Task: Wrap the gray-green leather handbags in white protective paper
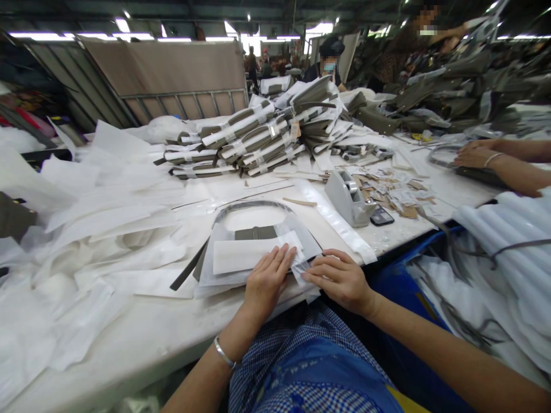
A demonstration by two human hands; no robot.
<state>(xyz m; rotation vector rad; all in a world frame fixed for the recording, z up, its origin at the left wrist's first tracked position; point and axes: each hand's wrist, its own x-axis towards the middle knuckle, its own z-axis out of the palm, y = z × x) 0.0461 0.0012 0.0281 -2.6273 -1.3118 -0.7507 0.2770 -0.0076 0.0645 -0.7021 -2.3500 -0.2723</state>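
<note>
A dark bag (257, 233) lies on the table in front of me, mostly covered by thin white paper (206, 264), its looped handle (228, 211) wrapped and pointing away from me. On top rests a white foam-like strip (241, 256). My left hand (269, 275) lies flat on the strip's right end, fingers stretched out. Just to the right, my right hand (342, 281) has its thumb and fingers pinched at the edge of a piece of clear tape (301, 268). A dark strap (189, 268) sticks out at the bag's left.
Behind the bag, wrapped bundles (249, 137) are piled up. A tape dispenser (346, 201) stands to the right, beside a black phone-like device (381, 215) and scattered tags (400, 192). White sheets (107, 229) cover the left. A co-worker's hands (480, 154) work at the far right.
</note>
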